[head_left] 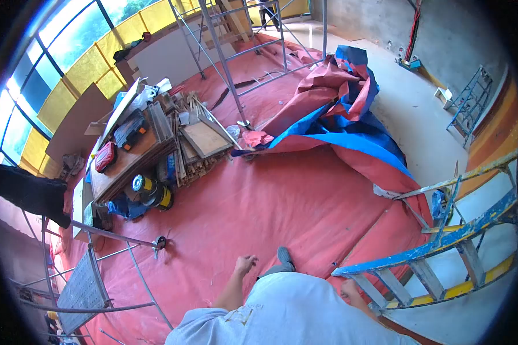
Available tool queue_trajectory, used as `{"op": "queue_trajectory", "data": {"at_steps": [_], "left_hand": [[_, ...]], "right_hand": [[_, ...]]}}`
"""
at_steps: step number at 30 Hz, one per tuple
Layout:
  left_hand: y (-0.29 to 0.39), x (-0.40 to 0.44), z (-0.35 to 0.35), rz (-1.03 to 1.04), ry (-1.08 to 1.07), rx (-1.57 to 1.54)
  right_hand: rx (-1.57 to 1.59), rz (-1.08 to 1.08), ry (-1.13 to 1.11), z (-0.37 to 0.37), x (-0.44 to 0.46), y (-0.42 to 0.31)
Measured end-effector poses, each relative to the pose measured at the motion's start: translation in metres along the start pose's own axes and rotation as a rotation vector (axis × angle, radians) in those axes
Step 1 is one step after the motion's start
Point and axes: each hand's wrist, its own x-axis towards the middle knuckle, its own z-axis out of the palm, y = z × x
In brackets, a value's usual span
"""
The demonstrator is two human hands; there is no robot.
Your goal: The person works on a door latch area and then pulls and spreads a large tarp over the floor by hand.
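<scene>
My left hand [246, 264] hangs in front of my body over the red tarp [259, 201], its fingers curled loosely, with nothing visible in it. Below my right side, my right hand [349, 289] is also curled, close to the end of a blue and yellow stepladder [437, 247]. No object shows in that hand, and I cannot tell whether it touches the ladder. One shoe [285, 259] of mine stands on the tarp between the hands.
A scaffold tower [236, 57] on casters stands ahead, with a bunched red-blue tarp [339, 121] beside it. To the left are stacked boards [201, 138], a red case [105, 157], black-yellow tubs [155, 192] and another scaffold frame [86, 282]. A second person [269, 14] stands far back.
</scene>
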Motion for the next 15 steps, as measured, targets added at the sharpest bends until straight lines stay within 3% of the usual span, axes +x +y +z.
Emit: {"op": "queue_trajectory", "data": {"at_steps": [1,5,7,10,12,15], "left_hand": [[0.023,0.012,-0.002,-0.001,-0.002,0.004],[0.087,0.056,-0.006,0.061,-0.014,0.018],[0.091,0.064,-0.009,0.061,-0.023,0.029],[0.084,0.075,-0.015,0.004,-0.046,0.073],[0.067,0.072,-0.015,-0.076,-0.054,0.078],[0.036,0.061,-0.017,-0.253,-0.086,0.051]], "right_hand": [[0.107,0.019,0.095,-0.012,0.006,-0.026],[0.114,0.035,0.109,-0.056,0.04,-0.106],[0.178,-0.186,0.259,-0.049,0.081,-0.107],[0.028,-0.276,0.331,-0.06,0.073,-0.135],[0.021,-0.223,0.261,-0.076,0.048,-0.161],[-0.054,-0.085,0.065,-0.071,0.062,-0.143]]}}
